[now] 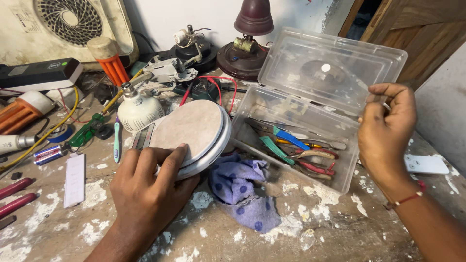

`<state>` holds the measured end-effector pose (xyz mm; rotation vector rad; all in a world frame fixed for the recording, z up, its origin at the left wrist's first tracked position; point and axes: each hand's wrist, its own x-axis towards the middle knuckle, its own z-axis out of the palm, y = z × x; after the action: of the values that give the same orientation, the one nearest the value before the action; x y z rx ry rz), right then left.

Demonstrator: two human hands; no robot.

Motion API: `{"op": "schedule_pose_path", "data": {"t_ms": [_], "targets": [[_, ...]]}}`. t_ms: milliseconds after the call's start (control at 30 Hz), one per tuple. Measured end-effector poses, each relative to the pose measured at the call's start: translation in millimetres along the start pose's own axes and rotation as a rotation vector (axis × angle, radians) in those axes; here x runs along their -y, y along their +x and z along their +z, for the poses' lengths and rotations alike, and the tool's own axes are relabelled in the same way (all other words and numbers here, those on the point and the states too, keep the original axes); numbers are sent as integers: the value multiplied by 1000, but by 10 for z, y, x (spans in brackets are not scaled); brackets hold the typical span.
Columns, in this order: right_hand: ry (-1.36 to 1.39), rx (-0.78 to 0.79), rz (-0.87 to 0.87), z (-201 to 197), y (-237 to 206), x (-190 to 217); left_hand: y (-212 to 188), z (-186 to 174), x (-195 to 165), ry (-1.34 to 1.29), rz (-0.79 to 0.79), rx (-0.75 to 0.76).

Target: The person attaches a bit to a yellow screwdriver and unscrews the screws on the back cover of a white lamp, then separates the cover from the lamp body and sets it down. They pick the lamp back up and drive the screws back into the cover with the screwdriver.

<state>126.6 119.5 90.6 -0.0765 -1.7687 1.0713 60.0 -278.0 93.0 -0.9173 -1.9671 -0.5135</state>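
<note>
left hand (145, 187): fingers grip round scale (194, 133) at its near edge | right hand (386, 131): fingers pinch thin tool, above open clear box (291, 140) | polka-dot cloth (242, 191) on surface (301, 228)

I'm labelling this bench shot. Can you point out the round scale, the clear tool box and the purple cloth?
round scale (191, 127): head view, middle of its round platform.
clear tool box (345, 178): head view, near right wall.
purple cloth (242, 191): head view, centre of the crumpled fabric.

I see a clear plastic box (291, 140) right of centre, its hinged lid (335, 68) raised; the round scale's grey display window (144, 137) at centre; a label (54, 65) on the dark device (41, 73), far left.
</note>
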Motion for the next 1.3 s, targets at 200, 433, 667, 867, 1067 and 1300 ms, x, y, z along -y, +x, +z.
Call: {"op": "schedule_pose_path", "data": {"t_ms": [200,433,667,867,1067,1300], "targets": [[-156,-38,-64,79,110,-286,7,-19,15,0,-5,-9],[-159,-39,-176,56,319,-630,15,11,3,-2,2,-11],[-140,110,104,112,454,-617,26,22,0,5,4,0],[-514,217,56,-160,251,-162,29,54,-13,15,-6,-4],[-629,525,272,-521,-341,354,25,59,-32,23,-17,3],[-763,951,567,-482,-572,465,23,-84,-7,1,-24,43]]}}
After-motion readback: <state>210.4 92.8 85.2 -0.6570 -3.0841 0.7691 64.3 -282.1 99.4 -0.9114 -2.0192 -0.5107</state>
